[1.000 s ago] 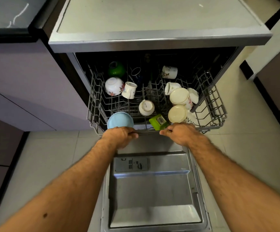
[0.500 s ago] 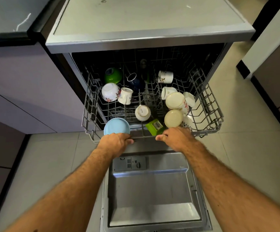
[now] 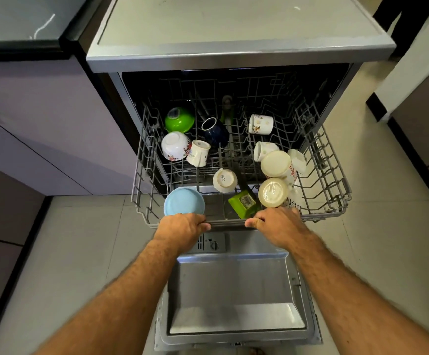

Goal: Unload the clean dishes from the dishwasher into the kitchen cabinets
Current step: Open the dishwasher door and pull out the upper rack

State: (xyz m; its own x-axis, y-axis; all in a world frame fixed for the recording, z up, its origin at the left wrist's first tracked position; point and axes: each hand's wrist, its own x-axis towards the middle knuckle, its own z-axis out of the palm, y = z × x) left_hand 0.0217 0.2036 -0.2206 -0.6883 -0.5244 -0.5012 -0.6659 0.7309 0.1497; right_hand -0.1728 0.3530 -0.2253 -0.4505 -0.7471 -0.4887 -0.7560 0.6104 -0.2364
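Head view. Step in hand, as judged: getting at the load. Both hands grip the front rail of the rack (image 3: pixel 336 175), which stands drawn out over the open door (image 3: pixel 236 290). The left hand (image 3: pixel 182 230) has its fingers curled over the rail at 7 o'clock of the rack. The right hand (image 3: pixel 277 225) is curled over the same rail at 5 o'clock. Neither hand holds a dish.

Load in the rack, all inverted or tilted:
- blue bowl (image 3: pixel 184 202), at 7 o'clock, touching the left hand.
- green box (image 3: pixel 244 202), at 6 o'clock, between the hands.
- 2 cream cups (image 3: pixel 276 163) at 4 o'clock, stacked close.
- white cup (image 3: pixel 225 180), at centre.
- floral bowl (image 3: pixel 175 146) and mug (image 3: pixel 198 152), at 9 o'clock, touching.
- green bowl (image 3: pixel 178 119) at 11 o'clock; navy cup (image 3: pixel 216 131) at 12 o'clock; floral cup (image 3: pixel 260 124) at 1 o'clock.

Next move, as judged: release the rail and lift 1 item. The front row is nearest. The blue bowl sits against the left hand and needs a rim grip. Packed cups at 4 o'clock may knock together if 1 is pulled sideways.

Surface and room. The dishwasher top (image 3: pixel 233 29) is a grey slab. A dark desk (image 3: pixel 16 21) lies at 10 o'clock, with lilac cabinets (image 3: pixel 41 124) beneath. The floor (image 3: pixel 387 201) is pale tile.
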